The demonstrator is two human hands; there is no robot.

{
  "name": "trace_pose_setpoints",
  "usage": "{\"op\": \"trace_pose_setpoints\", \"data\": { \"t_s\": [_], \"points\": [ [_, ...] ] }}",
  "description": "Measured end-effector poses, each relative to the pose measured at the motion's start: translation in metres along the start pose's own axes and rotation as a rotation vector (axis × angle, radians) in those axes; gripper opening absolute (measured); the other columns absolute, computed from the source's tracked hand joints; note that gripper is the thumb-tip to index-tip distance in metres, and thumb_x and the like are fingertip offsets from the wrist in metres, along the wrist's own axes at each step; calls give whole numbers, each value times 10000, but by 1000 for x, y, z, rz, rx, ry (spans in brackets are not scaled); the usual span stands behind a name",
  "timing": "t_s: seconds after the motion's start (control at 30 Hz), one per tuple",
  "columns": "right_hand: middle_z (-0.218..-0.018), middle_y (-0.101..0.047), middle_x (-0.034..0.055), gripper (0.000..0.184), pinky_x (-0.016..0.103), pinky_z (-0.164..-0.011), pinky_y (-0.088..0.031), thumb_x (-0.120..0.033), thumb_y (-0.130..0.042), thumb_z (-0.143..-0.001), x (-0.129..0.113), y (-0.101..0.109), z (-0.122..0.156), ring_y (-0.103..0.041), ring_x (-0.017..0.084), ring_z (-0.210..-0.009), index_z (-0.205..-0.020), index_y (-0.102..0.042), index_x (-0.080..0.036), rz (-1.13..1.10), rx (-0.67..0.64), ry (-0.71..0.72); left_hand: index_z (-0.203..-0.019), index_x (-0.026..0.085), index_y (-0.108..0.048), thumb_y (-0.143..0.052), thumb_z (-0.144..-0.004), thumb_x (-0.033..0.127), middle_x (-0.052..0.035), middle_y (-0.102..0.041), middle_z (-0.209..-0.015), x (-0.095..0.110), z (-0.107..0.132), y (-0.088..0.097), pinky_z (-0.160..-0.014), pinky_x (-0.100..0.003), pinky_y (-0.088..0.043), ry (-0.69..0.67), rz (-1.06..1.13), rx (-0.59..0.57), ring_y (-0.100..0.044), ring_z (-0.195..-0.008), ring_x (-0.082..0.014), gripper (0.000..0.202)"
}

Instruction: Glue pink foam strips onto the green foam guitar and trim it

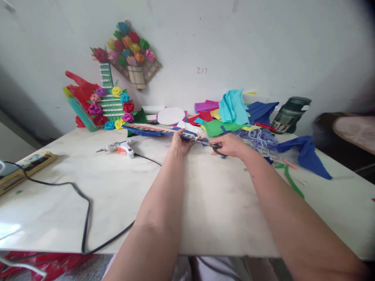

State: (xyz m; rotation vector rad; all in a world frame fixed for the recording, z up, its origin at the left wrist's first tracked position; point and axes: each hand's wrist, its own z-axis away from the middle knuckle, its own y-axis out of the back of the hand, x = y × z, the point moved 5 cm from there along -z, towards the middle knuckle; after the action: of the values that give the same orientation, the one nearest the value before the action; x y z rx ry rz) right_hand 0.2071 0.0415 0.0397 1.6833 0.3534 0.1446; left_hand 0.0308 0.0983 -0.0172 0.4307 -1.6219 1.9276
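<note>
My left hand (180,143) grips the near edge of a long flat panel of striped sticks backed with blue paper (152,129), held just above the table. My right hand (231,145) is closed round the dark handles of scissors (216,147), whose blades point left at the right end of that panel. Both forearms reach out over the pale table (205,203).
A glue gun (121,147) lies left of my hands, its black cord (84,218) running to a power strip (26,164). Paper-flower crafts (113,103) lean on the wall. Coloured paper scraps (231,113), a blue sheet (310,156) and a dark green bottle (290,114) crowd the right.
</note>
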Motion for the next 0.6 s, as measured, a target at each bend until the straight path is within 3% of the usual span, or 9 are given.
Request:
{"op": "trace_pose_setpoints", "data": {
  "t_s": [0.27,0.6],
  "points": [
    [-936,-742,37,348,285,-664,-397,-454,-606,-746,-16,8,2,-648,238,-886,-1066,-714,-369,217,-46,5,-853,145,-521,-476,-790,203,-73,-609,-700,1,3,-2,-594,-372,-559,-21,17,-3,-623,-591,-212,96],
    [-944,-734,75,294,288,-707,-390,-400,-598,-764,-24,9,4,-645,233,-897,-1017,-726,-320,208,-128,-36,-759,147,-498,-471,-614,27,-57,-582,-669,-1,-1,2,-615,-350,-563,-35,-38,-43,-627,-648,-206,190]
  ]
}}
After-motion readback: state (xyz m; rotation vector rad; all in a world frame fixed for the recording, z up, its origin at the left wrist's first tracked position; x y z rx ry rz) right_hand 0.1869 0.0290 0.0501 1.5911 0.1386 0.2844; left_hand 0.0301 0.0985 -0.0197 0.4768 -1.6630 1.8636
